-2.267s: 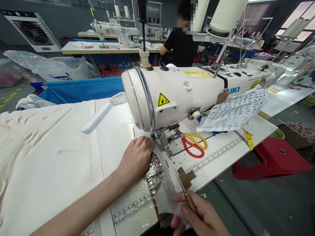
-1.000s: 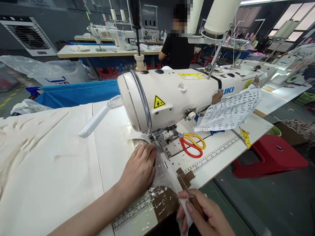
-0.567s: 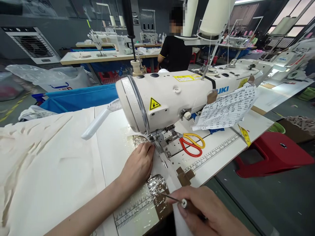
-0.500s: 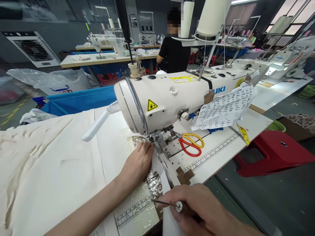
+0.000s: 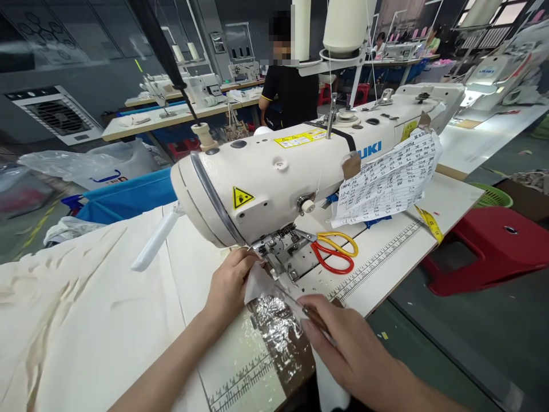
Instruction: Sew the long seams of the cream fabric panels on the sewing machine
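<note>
My left hand (image 5: 231, 281) is beside the needle area of a white sewing machine (image 5: 257, 183), its bent fingers closed on the edge of a white fabric strip (image 5: 258, 283). Its fingertips are partly hidden by the cloth and the machine head. In my right hand (image 5: 349, 337) is an awl (image 5: 292, 298), its thin metal shaft pointing toward the needle area over the strip. The strip runs under that hand and hangs past the table's front edge. Scissors (image 5: 337, 249) with one red and one yellow handle lie just right of the presser area.
Shiny clear tape (image 5: 278, 320) covers the table's front part, near printed rulers (image 5: 381, 257). Cream fabric (image 5: 77, 309) spreads over the left side. A handwritten sheet (image 5: 386, 180) hangs from the machine. A red stool (image 5: 493, 246) stands right; a person in black (image 5: 294, 94) sits behind.
My right hand has moved up toward the machine, and the awl now points at the needle area instead of left. The strip is bunched up near my left hand. The camera view has shifted slightly.
</note>
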The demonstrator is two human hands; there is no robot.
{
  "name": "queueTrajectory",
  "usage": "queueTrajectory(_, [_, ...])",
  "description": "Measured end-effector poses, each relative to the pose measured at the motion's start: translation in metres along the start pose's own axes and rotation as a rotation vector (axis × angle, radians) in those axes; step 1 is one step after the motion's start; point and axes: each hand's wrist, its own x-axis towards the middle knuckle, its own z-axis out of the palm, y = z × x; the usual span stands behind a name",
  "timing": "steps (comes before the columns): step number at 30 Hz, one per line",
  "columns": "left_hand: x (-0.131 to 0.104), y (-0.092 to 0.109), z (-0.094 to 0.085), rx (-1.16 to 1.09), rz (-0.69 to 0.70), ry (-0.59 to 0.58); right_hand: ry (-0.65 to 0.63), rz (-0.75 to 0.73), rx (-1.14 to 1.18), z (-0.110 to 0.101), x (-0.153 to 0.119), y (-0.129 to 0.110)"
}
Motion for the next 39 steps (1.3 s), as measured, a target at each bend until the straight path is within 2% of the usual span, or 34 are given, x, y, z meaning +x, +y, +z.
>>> queueTrajectory(2, [0.001, -0.002, -0.001, -0.083, -0.015, -0.002, 0.062, 0.038, -0.071, 0.006, 0.008, 0.008])
queueTrajectory(5, [0.002, -0.004, -0.002, -0.158, -0.028, -0.023, 0.155, 0.021, -0.196, 0.017, 0.021, 0.014])
queueTrajectory(7, [0.003, -0.004, -0.004, -0.184, -0.032, -0.021, 0.172, -0.007, -0.243, 0.022, 0.029, 0.016])
queueTrajectory(14, [0.004, -0.004, -0.004, -0.210, -0.124, -0.045, 0.091, -0.018, -0.353, 0.029, 0.042, 0.016])
queueTrajectory(24, [0.001, -0.009, 0.000, -0.152, -0.165, -0.059, 0.050, 0.029, -0.371, 0.027, 0.049, 0.012])
queueTrajectory(31, [0.003, -0.008, 0.003, -0.098, -0.212, -0.118, 0.065, -0.036, -0.391, 0.030, 0.046, 0.014])
queueTrajectory(39, [0.006, -0.006, 0.001, -0.231, -0.353, -0.089, 0.052, -0.024, -0.418, 0.031, 0.046, 0.013])
